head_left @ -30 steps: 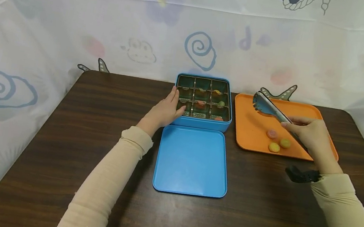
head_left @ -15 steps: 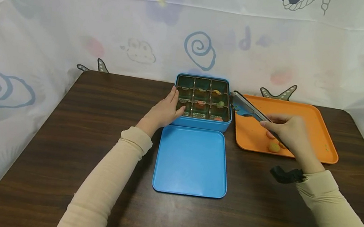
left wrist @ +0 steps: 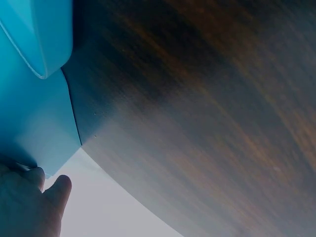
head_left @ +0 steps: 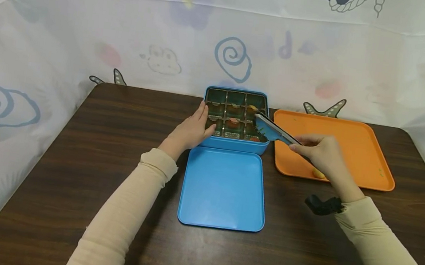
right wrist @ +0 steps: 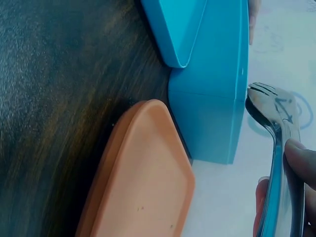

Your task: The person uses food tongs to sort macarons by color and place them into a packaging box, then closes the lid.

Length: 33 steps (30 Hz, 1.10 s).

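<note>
While the left hand [head_left: 190, 130] rests straight-fingered against the blue box [head_left: 235, 145], the right hand [head_left: 319, 153] grips metal tongs [head_left: 277, 133] over its right side. An orange tray [head_left: 354, 158] lies nearby.

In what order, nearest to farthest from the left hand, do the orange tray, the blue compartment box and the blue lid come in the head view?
From the left hand:
1. Blue compartment box: touching the fingers, just to the right.
2. Blue lid: in front of the box, nearer the person.
3. Orange tray: far right, beyond the box.
</note>
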Each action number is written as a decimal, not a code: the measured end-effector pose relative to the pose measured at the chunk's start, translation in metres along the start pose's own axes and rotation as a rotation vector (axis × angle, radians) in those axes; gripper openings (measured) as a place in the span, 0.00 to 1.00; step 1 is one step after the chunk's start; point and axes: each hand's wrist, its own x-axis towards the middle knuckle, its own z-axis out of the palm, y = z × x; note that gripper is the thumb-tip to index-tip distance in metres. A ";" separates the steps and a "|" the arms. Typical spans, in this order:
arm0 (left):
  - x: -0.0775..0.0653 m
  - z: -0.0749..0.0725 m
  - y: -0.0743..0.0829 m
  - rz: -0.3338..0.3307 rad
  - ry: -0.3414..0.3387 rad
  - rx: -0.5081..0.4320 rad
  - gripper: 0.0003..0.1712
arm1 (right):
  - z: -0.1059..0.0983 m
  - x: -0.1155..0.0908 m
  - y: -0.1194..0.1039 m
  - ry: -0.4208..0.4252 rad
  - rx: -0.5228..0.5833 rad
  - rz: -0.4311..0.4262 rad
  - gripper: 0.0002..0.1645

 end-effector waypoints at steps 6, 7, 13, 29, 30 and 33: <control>0.000 0.001 0.000 0.002 -0.004 -0.004 0.43 | 0.003 0.000 0.002 -0.025 0.013 -0.008 0.32; 0.000 0.002 0.000 0.001 -0.004 -0.006 0.43 | 0.003 0.000 0.002 -0.025 0.012 -0.011 0.33; 0.000 0.001 0.000 0.007 -0.007 -0.008 0.43 | 0.006 0.001 0.003 -0.008 -0.011 -0.020 0.33; 0.000 0.000 0.000 0.014 -0.012 0.001 0.43 | -0.008 0.000 0.012 -0.048 0.017 -0.053 0.40; 0.000 0.000 0.000 0.015 -0.012 0.003 0.43 | -0.010 -0.001 0.014 -0.046 0.023 -0.041 0.40; 0.000 0.001 -0.001 0.015 -0.013 0.009 0.43 | -0.019 -0.004 0.022 -0.028 0.023 -0.012 0.40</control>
